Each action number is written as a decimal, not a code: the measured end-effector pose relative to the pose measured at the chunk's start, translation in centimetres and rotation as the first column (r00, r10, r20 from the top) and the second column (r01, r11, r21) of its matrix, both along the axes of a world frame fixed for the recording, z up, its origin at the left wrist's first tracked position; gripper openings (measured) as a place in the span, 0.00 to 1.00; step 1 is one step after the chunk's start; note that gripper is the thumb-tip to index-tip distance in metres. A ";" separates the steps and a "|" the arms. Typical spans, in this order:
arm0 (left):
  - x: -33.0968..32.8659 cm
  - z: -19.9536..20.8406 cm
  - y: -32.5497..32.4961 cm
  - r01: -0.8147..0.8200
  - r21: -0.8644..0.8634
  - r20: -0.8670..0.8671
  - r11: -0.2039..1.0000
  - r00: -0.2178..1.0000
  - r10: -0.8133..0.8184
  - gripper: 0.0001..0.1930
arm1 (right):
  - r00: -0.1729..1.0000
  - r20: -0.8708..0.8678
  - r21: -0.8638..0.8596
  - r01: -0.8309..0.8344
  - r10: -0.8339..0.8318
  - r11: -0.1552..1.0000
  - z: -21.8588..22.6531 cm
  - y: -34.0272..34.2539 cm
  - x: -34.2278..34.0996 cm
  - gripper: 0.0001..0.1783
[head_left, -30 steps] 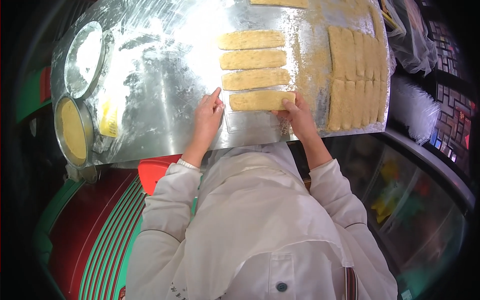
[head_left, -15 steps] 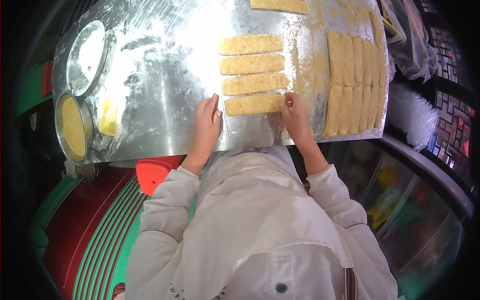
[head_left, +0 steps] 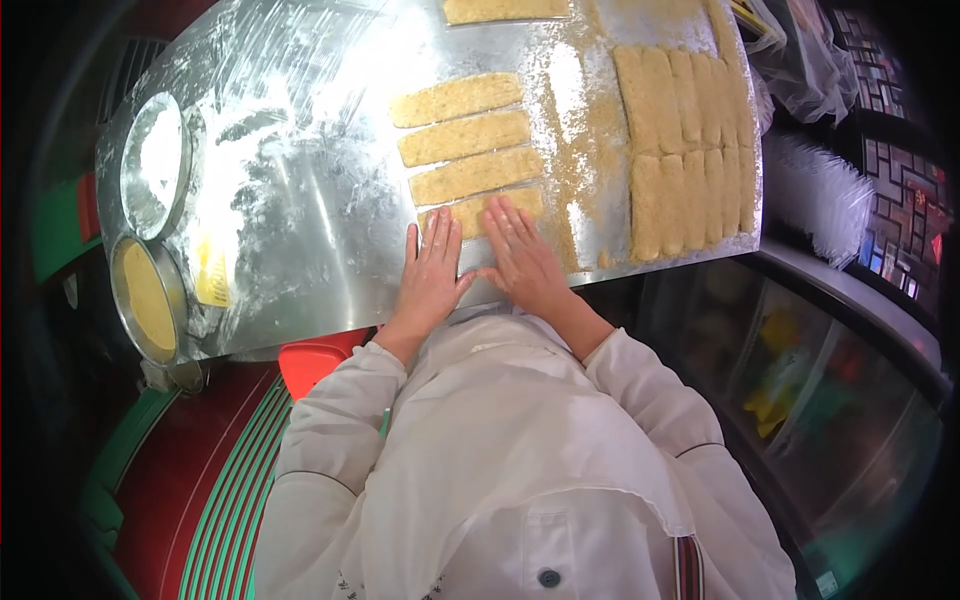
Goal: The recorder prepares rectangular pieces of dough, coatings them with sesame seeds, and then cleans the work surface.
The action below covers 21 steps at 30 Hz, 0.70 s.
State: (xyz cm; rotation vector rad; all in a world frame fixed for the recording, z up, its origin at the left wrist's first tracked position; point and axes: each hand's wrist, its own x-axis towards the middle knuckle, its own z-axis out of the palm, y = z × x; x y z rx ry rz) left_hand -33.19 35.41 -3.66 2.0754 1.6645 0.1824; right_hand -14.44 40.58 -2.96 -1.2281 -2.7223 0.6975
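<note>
Both hands lie palm down with fingers stretched over the nearest of several crumb-coated strips. That strip is flat, golden and partly hidden under my fingers. My left hand touches its left part, and my right hand rests on its middle; the thumbs almost meet below it. Behind lie a second strip, a third strip and a farther strip, side by side. A thin clear plastic tray shows under them, between my hands.
On the metal table stand a bowl of white powder and a bowl of yellow crumbs. At right lies a block of coated strips. Another strip is at the far edge. A red stool stands below.
My hands have come from the tray's two sides onto the nearest strip and now lie flat. The right fingers, pinched at its right end before, are stretched out. The view has shifted and tilted slightly.
</note>
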 end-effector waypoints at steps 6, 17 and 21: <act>-0.1 -0.1 0.2 0.018 -0.005 0.000 1.000 1.000 -0.018 0.43 | 0.982 -0.123 -0.060 0.134 -0.140 0.989 0.3 1.8 3.9 0.38; -2.3 -0.1 0.9 -0.115 0.079 0.282 0.990 0.956 0.088 0.38 | 0.558 0.043 -0.998 -0.011 -0.828 -0.059 -1.1 -3.1 12.0 0.22; -3.0 -0.2 1.6 -0.456 0.006 0.360 0.890 0.831 0.423 0.31 | 0.680 0.011 -0.998 0.048 -0.733 0.030 -2.0 5.0 10.2 0.21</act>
